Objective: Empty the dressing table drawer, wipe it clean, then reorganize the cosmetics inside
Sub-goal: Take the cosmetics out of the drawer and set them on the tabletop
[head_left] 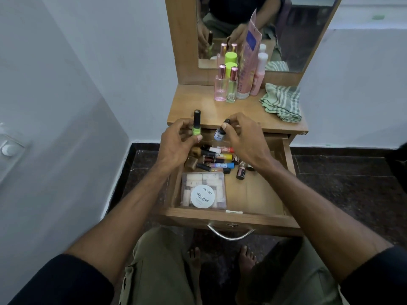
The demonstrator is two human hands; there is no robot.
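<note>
Drawer [229, 219] is pulled out, full of cosmetics. Left hand [176, 144] pinches a green polish bottle [196, 124] upright, black cap up, above the drawer's back edge. Right hand [244, 137] holds a small blue bottle [219, 133] by its dark cap, tilted, just beside the green one but apart from it. Both hands hang over the drawer's rear half.

Below the hands, a pile of tubes and bottles [217, 159] lies jumbled at the drawer's back, mostly on their sides. One small dark bottle [241, 172] lies to the right of the pile. At front left of the drawer sits a clear palette box [203, 190] with a round white tin [202, 195] marked NAIL POLISH on top of it.

On the table [198, 102], at the back by the mirror [297, 40]: two glass perfume bottles [225, 84], a green-capped bottle [230, 59] behind them, a pink tube [247, 69] and a pink bottle with white top [259, 73]. A striped cloth [283, 102] lies crumpled at the right of the table, well apart from the hands.
</note>
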